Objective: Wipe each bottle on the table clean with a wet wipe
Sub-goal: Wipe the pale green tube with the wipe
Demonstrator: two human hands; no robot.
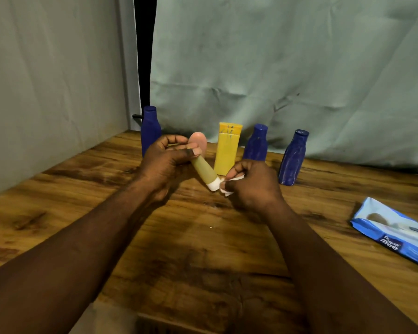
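Note:
My left hand [165, 160] grips a slim yellowish bottle [204, 168] with a pink rounded end, held tilted above the wooden table [203, 249]. Its pink end points up and away, its lower end toward my right hand [250, 183]. That hand pinches a white wet wipe [219, 185], which is wrapped around the bottle's lower tip. Behind them stand a yellow bottle [227, 148] and three dark blue bottles: one at the left [150, 127], one in the middle [257, 143] and one at the right [292, 157].
A blue wet-wipe pack [393, 231] lies flat near the table's right edge. Pale green cloth [275, 68] hangs behind the bottles and along the left side. A dark gap [144, 56] shows between the cloth panels.

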